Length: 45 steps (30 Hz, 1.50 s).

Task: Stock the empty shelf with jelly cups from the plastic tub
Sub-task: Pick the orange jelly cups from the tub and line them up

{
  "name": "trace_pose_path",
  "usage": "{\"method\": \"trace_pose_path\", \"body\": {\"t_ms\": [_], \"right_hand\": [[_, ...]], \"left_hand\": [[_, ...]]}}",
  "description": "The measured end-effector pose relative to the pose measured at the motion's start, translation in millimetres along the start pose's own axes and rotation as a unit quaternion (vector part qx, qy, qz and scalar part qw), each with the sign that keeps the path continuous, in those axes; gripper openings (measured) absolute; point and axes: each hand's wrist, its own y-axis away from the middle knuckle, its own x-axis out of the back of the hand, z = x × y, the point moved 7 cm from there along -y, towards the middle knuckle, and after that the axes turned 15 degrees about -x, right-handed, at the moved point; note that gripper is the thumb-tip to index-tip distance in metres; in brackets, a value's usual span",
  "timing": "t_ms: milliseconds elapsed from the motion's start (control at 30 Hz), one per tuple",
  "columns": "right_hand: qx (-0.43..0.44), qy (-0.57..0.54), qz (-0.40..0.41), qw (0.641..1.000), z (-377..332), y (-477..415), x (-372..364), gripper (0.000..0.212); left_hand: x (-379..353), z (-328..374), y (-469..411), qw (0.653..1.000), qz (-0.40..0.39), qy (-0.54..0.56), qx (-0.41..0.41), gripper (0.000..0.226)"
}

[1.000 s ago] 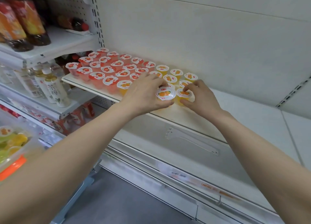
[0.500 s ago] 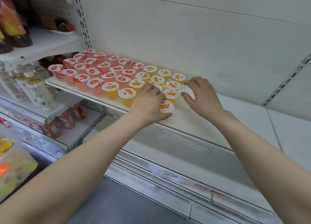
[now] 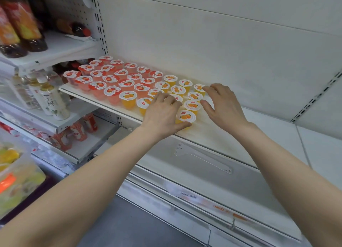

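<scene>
My left hand pinches the orange jelly cup at the shelf edge, its fingers hiding another behind. Just right, my right hand lies spread, fingertips touching the neighbouring jelly cups. Far left, the plastic tub is blurred and cut off.

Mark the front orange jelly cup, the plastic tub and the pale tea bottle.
front orange jelly cup [image 3: 185, 116]: head view, on its printed lid.
plastic tub [image 3: 27, 182]: head view, on its translucent side wall.
pale tea bottle [image 3: 52, 103]: head view, on its label.
</scene>
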Motion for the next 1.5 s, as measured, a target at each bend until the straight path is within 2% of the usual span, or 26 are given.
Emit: {"method": "trace_pose_path", "body": {"t_ms": [133, 267, 700, 967, 1100, 1333, 1500], "right_hand": [[0.018, 0.003, -0.001, 1.000, -28, -2, 2, 0.041], [0.052, 0.000, 0.018, 0.998, -73, 0, 0, 0.046], [0.171, -0.020, 0.007, 0.985, -283, 23, -63, 0.047], [0.229, -0.066, -0.078, 0.968, -432, 59, -128, 0.053], [0.267, -0.120, -0.114, 0.949, -496, 87, -166, 0.047], [0.319, -0.131, -0.269, 0.899, -584, 127, -260, 0.046], [0.347, -0.088, -0.374, 0.856, -641, 128, -333, 0.054]], "left_hand": [[18, -20, 16, 1.000, 0.027, -0.001, -0.001, 0.075], [40, -53, 46, 0.998, 0.057, -0.016, 0.003, 0.066], [78, -215, 219, 0.995, 0.023, -0.064, 0.074, 0.043], [90, -303, 364, 0.984, 0.009, -0.086, 0.157, 0.041], [86, -336, 448, 0.963, -0.022, -0.066, 0.259, 0.040], [55, -359, 569, 0.909, -0.078, -0.008, 0.408, 0.043], [31, -381, 602, 0.884, -0.094, 0.009, 0.458, 0.042]]}}
